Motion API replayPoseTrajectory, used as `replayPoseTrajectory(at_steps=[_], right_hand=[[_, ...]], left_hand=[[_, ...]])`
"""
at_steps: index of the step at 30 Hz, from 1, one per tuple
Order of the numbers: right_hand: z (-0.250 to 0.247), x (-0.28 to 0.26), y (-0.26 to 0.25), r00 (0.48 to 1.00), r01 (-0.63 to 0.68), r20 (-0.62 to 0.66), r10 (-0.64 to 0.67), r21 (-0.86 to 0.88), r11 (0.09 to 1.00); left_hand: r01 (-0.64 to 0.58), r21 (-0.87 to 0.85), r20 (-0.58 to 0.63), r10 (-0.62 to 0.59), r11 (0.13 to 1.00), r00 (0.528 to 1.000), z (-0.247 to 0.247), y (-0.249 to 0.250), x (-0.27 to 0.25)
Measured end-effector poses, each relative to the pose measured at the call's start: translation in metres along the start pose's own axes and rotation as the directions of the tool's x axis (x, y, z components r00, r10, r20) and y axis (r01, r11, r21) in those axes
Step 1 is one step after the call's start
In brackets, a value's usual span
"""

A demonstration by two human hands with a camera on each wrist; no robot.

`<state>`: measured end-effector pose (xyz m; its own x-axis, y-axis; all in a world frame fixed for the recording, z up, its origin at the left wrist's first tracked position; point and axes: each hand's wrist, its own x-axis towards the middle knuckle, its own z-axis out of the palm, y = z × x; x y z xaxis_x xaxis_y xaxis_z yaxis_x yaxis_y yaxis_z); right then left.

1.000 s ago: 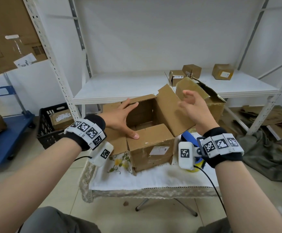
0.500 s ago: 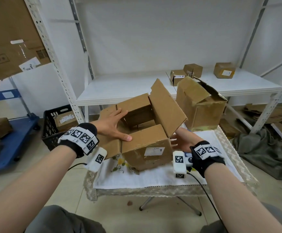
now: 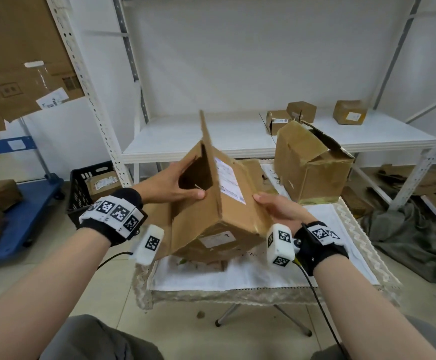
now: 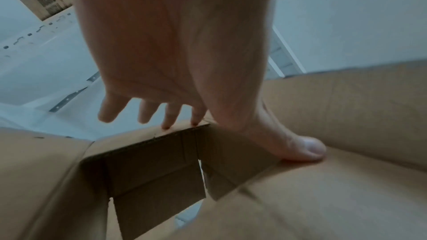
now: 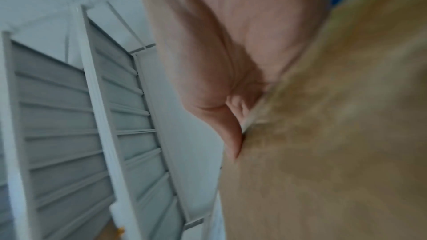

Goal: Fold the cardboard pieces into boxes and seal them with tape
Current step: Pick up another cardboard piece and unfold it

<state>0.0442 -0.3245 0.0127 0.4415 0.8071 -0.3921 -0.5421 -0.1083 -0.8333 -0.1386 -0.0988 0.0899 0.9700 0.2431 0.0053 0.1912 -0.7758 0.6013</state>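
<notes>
Both your hands reach forward, one to each side of the box — arms bare, a black strap with white coded markers on each wrist.

Your left hand (image 3: 171, 187) comes in from the left, palm turned toward the cardboard box (image 3: 224, 216): the thumb lies flat along the near edge of its open end, and in the left wrist view two fingertips (image 4: 194, 122) touch the far rim while the other two stand free of it. Your right hand (image 3: 276, 207) sits at the right edge of the box — thumb on top, pinching the cardboard; the right wrist view is blurred, and the fingers are hidden behind the board.
</notes>
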Motion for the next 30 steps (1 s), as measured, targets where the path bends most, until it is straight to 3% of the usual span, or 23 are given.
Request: replayPoseTrajectory(at_steps=[3, 6, 9, 11, 14, 15, 16, 19, 20, 26, 30], right_hand=[[0.023, -0.017, -0.027, 0.979, 0.202, -0.02, -0.204, -0.083, 0.976], [0.043, -0.041, -0.054, 0.948, 0.307, -0.051, -0.315, -0.126, 0.943], [0.059, -0.059, -0.077, 0.919, 0.385, -0.044, -0.392, -0.11, 0.916], [0.068, -0.062, -0.086, 0.906, 0.408, -0.023, -0.423, -0.221, 0.886], [0.072, -0.055, -0.085, 0.897, 0.408, -0.038, -0.44, -0.313, 0.858], [0.073, -0.051, -0.081, 0.898, 0.397, -0.047, -0.438, -0.341, 0.852], [0.074, -0.048, -0.076, 0.9, 0.387, -0.048, -0.434, -0.372, 0.844], [0.076, -0.037, -0.062, 0.911, 0.359, -0.039, -0.409, -0.409, 0.839], [0.076, -0.034, -0.06, 0.911, 0.361, -0.039, -0.41, -0.405, 0.84], [0.071, -0.037, -0.064, 0.916, 0.377, 0.067, -0.395, -0.482, 0.791], [0.034, -0.039, -0.065, 0.914, 0.398, 0.353, -0.2, -0.684, 0.611]], left_hand=[[-0.01, -0.179, -0.07, -0.003, 0.984, 0.998, -0.002, 0.011, -0.008], [-0.043, -0.525, -0.156, -0.047, 0.85, 0.987, -0.001, 0.009, -0.021], [0.044, -0.679, -0.2, -0.242, 0.732, 0.949, -0.002, -0.009, -0.014], [0.045, -0.821, -0.165, -0.312, 0.57, 0.936, -0.002, -0.017, -0.006], [0.045, -0.986, -0.008, -0.321, 0.159, 0.947, -0.002, -0.027, -0.008], [0.067, -0.988, 0.023, -0.3, 0.137, 0.954, -0.001, -0.032, -0.009], [0.107, -0.979, 0.054, -0.284, 0.174, 0.957, 0.002, -0.032, -0.01], [0.217, -0.873, 0.085, -0.303, 0.437, 0.949, 0.011, -0.034, -0.008], [0.232, -0.855, 0.087, -0.314, 0.463, 0.945, 0.014, -0.035, -0.005], [0.291, -0.834, 0.048, -0.464, 0.469, 0.884, 0.025, -0.043, 0.003], [0.334, -0.822, 0.06, -0.514, 0.461, 0.856, 0.019, -0.051, 0.003]])
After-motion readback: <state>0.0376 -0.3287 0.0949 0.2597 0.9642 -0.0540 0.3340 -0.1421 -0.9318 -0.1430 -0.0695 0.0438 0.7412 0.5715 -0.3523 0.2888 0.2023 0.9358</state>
